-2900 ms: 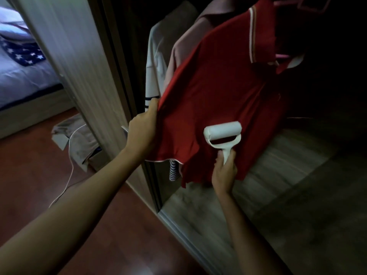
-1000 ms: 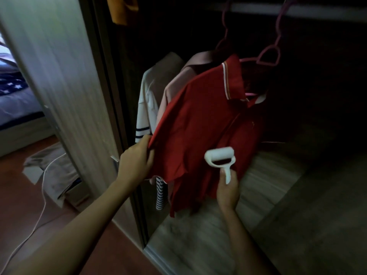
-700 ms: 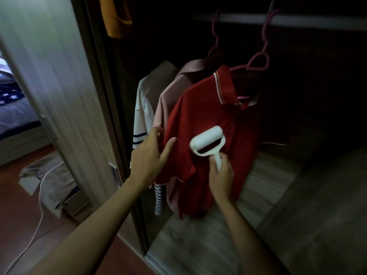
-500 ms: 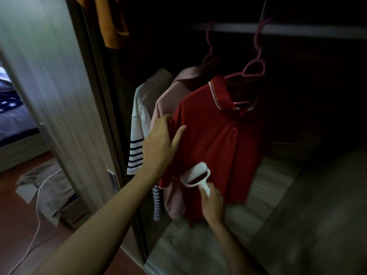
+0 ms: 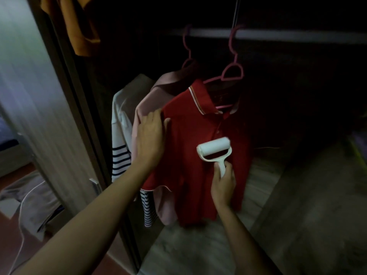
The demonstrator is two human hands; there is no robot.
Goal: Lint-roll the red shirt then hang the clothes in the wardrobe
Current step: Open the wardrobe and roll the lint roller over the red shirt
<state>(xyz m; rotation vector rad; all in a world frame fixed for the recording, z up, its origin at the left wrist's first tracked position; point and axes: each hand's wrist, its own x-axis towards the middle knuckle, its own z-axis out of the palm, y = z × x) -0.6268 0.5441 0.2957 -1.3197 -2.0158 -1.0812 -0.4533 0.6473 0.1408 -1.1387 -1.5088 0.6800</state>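
The red polo shirt hangs on a pink hanger from the wardrobe rail. My left hand lies flat with straight fingers on the shirt's left shoulder and sleeve. My right hand grips the handle of a white lint roller, whose roll rests against the shirt's chest below the placket.
A pink shirt and a white striped shirt hang left of the red one. An orange garment hangs top left. The wardrobe door stands at left. Beige cloth and a white cable lie on the floor.
My left hand let go of the stretched sleeve hem and moved up to lie flat on the shoulder. The shirt swung back to hang straight. The roller moved up onto the chest.
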